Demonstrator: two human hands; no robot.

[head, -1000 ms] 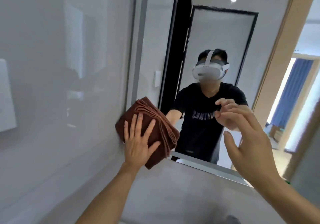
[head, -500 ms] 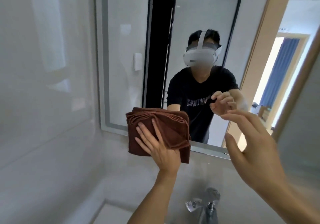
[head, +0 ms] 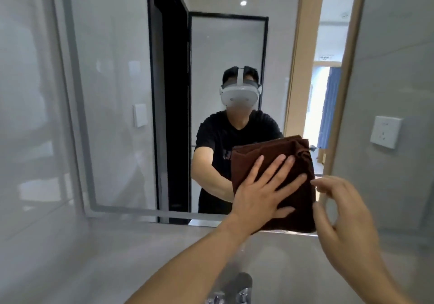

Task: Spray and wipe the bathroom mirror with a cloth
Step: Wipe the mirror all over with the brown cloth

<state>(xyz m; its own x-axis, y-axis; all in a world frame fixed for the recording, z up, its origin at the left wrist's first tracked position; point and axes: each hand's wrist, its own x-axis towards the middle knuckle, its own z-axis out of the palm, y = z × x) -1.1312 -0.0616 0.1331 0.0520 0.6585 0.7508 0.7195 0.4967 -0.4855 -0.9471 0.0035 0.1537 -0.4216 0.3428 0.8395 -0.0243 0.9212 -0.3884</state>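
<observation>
A folded brown cloth (head: pixel 293 153) lies flat against the lower right part of the bathroom mirror (head: pixel 112 115). My left hand (head: pixel 263 193) presses on it with the fingers spread. My right hand (head: pixel 340 219) hovers just to the right of the cloth, near the mirror's right edge, fingers loosely curled and holding nothing. No spray bottle is in view. The mirror reflects a person in a black shirt with a white headset.
A chrome tap (head: pixel 237 289) stands below at the bottom edge. A white wall socket (head: pixel 385 135) sits on the grey wall right of the mirror. Glossy grey tile wall (head: pixel 28 139) runs along the left.
My left hand has slid the cloth from the mirror's lower left corner to its lower right part. The view has turned right with it. My right hand stays empty beside it.
</observation>
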